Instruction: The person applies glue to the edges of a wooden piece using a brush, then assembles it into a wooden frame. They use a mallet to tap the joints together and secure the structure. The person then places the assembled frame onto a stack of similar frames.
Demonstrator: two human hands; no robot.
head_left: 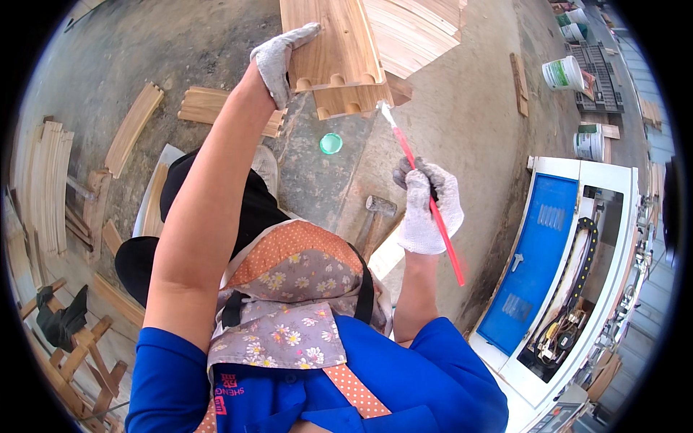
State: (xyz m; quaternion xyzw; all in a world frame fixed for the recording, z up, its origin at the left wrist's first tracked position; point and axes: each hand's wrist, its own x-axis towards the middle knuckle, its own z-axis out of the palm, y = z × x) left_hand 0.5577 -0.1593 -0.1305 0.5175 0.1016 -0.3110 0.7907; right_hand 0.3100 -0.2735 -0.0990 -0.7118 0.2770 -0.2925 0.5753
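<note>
Red brush (441, 225) near notched wooden board (336, 43).

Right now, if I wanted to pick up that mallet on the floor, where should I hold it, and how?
Probably by the handle, from above, on the apron side. It is slim and runs from the bulky head toward the apron, so it looks easier to wrap.
</note>
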